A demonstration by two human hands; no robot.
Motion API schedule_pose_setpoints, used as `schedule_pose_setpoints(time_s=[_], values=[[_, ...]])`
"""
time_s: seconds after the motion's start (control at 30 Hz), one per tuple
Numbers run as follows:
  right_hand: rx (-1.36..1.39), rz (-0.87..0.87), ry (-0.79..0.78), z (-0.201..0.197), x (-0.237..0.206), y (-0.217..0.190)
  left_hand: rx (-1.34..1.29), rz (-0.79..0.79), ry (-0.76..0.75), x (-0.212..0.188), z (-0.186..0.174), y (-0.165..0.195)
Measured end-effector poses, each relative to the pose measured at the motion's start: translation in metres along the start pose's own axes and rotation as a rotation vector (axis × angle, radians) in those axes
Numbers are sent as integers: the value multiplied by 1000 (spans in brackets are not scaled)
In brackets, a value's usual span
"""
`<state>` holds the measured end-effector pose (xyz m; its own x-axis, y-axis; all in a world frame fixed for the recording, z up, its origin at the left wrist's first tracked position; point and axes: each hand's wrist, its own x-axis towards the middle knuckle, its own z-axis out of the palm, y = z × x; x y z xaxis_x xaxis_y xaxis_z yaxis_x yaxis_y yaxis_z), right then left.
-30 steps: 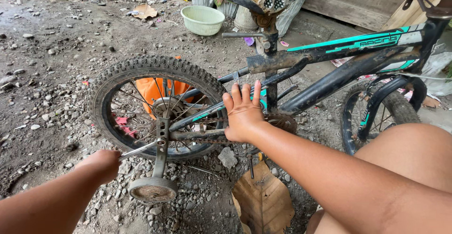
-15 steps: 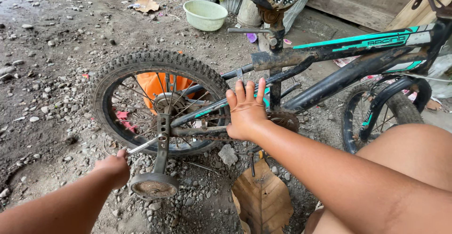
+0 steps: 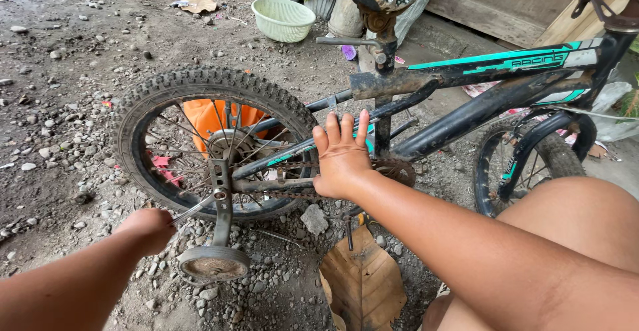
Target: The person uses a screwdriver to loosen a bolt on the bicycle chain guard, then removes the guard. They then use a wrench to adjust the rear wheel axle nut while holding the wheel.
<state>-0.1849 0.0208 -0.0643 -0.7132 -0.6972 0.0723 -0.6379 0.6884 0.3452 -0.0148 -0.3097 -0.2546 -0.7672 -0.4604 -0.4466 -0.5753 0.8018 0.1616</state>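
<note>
The small bike stands across the middle of the frame on gravel, its rear wheel and training wheel both mounted, so the axle work looks unfinished; the left hand, lower left, has its grip closed on a thin metal tool reaching the axle nut, while the right hand lies spread flat against the chain stay. The tool's tip and the nut are too small to make out; the front wheel is partly hidden by a knee.

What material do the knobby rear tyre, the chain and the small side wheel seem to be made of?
Black knobby rear tyre: rubber, matt and dusty, with moulded tread blocks.
Brown drive chain: metal, probably steel; its dull orange-brown colour suggests rust.
Small grey training wheel: likely hard plastic or rubber, dirt-coated, so uncertain.
</note>
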Motion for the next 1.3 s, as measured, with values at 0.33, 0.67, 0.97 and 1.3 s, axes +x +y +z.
schedule_pose_setpoints(time_s=[0.33, 0.67, 0.97, 1.3], values=[[0, 6, 2, 0, -1, 0, -265, 95, 265, 5, 13, 29], [-5, 2, 1, -2, -3, -2, 135, 236, 128, -21, -49, 38], [-9, 19, -43, -5, -1, -4, 543, 353, 136, -70, -86, 34], [-10, 6, -44, -3, 3, -3, 760, 402, 225, -76, -105, 49]])
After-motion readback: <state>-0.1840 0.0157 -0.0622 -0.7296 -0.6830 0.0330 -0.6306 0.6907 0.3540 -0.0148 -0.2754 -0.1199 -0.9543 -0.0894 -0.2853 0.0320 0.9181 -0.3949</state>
